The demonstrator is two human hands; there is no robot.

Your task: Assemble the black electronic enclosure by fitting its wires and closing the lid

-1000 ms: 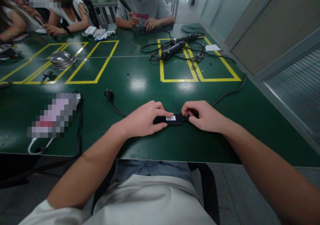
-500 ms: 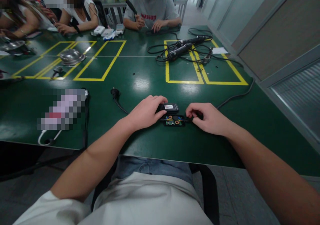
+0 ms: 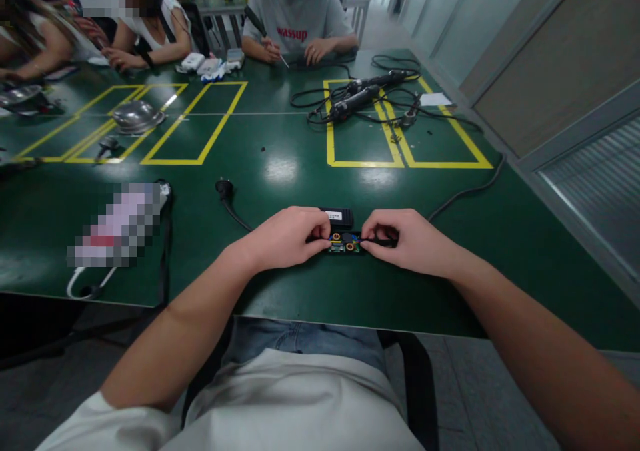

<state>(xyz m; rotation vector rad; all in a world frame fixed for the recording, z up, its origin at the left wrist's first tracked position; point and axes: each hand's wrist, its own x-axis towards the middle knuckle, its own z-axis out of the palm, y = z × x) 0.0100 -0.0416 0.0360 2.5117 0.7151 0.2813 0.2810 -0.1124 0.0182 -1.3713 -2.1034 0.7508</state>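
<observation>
A small black power adapter lies opened on the green table [image 3: 280, 171]. Its lower half [image 3: 344, 243] shows a circuit board with copper coils. My left hand [image 3: 287, 237] pinches the left end of that half. My right hand [image 3: 407, 241] pinches the right end, where a black cable leaves it. The black lid [image 3: 337, 217], with a white label, lies on the table just behind the open half, touched by neither hand. A black cord with a plug [image 3: 223, 189] runs off to the left.
Electric screwdrivers with tangled cables [image 3: 357, 97] lie in a yellow-taped box at the back. A metal bowl [image 3: 134, 115] sits at the left. A blurred flat object [image 3: 117, 224] lies at the near left. Other people work at the far edge.
My left hand lifted the lid off the adapter, set it down behind the open half, then came back to grip the left end of that half.
</observation>
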